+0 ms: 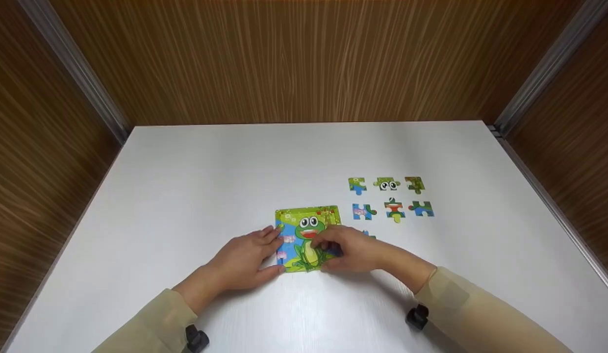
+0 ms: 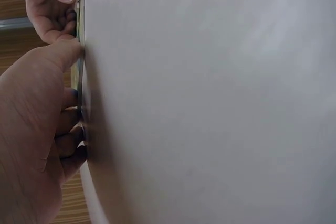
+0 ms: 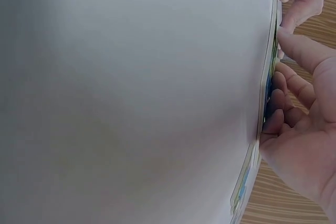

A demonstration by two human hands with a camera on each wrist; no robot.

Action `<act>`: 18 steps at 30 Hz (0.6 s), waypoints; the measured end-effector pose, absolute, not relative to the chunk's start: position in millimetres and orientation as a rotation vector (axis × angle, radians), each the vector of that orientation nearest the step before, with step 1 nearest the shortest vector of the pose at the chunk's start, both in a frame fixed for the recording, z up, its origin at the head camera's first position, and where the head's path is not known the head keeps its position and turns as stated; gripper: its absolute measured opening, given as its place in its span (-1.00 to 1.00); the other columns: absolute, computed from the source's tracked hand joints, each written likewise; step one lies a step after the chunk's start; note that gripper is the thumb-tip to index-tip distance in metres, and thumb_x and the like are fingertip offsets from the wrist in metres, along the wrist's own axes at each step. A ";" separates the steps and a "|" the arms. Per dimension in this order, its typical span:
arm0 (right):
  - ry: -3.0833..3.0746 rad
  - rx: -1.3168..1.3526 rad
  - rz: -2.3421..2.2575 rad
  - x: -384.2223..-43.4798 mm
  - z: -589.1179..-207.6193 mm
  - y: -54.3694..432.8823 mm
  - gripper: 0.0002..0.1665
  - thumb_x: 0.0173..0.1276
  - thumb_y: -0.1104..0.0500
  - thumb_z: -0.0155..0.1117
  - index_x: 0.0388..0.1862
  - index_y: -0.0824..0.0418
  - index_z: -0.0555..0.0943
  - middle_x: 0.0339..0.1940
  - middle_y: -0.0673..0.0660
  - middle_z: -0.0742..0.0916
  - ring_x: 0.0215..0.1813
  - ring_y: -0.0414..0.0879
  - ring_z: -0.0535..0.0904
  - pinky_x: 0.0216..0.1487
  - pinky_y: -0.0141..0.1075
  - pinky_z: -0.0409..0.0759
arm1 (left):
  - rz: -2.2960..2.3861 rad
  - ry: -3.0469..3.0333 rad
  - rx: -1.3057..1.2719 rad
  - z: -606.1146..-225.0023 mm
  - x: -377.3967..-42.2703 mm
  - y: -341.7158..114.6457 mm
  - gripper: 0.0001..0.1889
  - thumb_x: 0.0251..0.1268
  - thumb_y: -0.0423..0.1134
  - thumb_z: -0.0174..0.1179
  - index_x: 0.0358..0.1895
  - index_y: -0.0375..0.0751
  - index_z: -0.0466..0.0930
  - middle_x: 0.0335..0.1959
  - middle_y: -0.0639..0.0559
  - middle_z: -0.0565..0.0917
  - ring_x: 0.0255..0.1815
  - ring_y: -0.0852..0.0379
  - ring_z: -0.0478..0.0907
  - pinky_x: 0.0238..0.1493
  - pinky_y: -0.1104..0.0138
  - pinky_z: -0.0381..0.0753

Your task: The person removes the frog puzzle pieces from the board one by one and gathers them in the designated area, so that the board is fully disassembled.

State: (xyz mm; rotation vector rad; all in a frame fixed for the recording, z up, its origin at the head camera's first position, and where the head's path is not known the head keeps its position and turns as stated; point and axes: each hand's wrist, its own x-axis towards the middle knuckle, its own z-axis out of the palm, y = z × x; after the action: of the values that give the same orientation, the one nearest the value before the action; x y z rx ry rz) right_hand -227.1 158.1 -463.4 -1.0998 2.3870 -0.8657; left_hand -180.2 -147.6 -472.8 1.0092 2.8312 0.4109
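In the head view a square frog puzzle board (image 1: 289, 220) lies on the white table, its printed frog facing up. My left hand (image 1: 247, 257) rests along its left side, fingers on the border and thumb at the near left corner; the left wrist view shows this hand (image 2: 37, 108) at the board's edge. Over the near right part, my right hand (image 1: 355, 249) pinches a puzzle piece (image 1: 310, 256) with a pale green frog belly, overlapping the near border. The right wrist view shows the right hand (image 3: 307, 98) with curled fingers on the board; its fingers hide most of the contact.
Loose puzzle pieces lie to the right in rows, among them one with eyes (image 1: 386, 185), one with a red mouth (image 1: 395, 210) and a blue-green one (image 1: 421, 208). Another piece (image 1: 369, 235) is partly hidden behind my right hand. Wood-grain panels (image 1: 304, 63) enclose the table (image 1: 186, 171).
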 end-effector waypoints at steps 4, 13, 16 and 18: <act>2.399 -1.115 -0.850 -227.0 -462.8 157.5 -0.54 0.34 0.20 0.59 0.19 0.16 0.70 -0.02 -0.02 0.69 0.02 -0.09 0.57 0.14 -0.11 0.60 | 0.414 2.832 1.005 -472.3 -180.1 -147.7 -0.27 0.55 0.18 0.12 0.53 -0.30 0.46 0.59 -0.20 0.39 0.61 -0.15 0.32 0.50 -0.04 0.42; 2.403 -1.129 -0.851 -226.6 -462.6 156.7 -0.59 0.32 0.22 0.59 0.12 0.16 0.70 -0.07 -0.01 0.68 -0.01 -0.09 0.56 0.11 -0.13 0.60 | 0.404 2.839 1.007 -471.6 -179.8 -147.2 -0.27 0.55 0.18 0.13 0.52 -0.31 0.47 0.58 -0.20 0.40 0.60 -0.15 0.33 0.49 -0.04 0.43; 2.404 -1.144 -0.859 -227.1 -463.1 156.9 -0.58 0.31 0.21 0.60 0.12 0.16 0.70 -0.07 0.00 0.68 -0.01 -0.09 0.56 0.11 -0.12 0.61 | 0.400 2.838 1.011 -471.7 -180.0 -147.2 -0.27 0.55 0.18 0.12 0.52 -0.32 0.47 0.57 -0.21 0.40 0.60 -0.15 0.33 0.49 -0.04 0.43; 2.405 -1.146 -0.864 -227.5 -463.3 157.4 -0.57 0.30 0.20 0.61 0.12 0.15 0.70 -0.07 -0.01 0.69 -0.01 -0.10 0.57 0.12 -0.13 0.61 | 0.402 2.836 1.009 -471.9 -180.0 -147.3 -0.27 0.55 0.19 0.12 0.52 -0.32 0.47 0.58 -0.21 0.40 0.60 -0.15 0.33 0.49 -0.04 0.43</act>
State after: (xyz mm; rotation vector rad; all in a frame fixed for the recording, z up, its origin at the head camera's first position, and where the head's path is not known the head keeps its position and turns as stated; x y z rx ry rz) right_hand -227.5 157.4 -463.3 -1.1464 2.4046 -0.8638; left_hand -180.0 -147.3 -471.9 1.0091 2.8365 0.4019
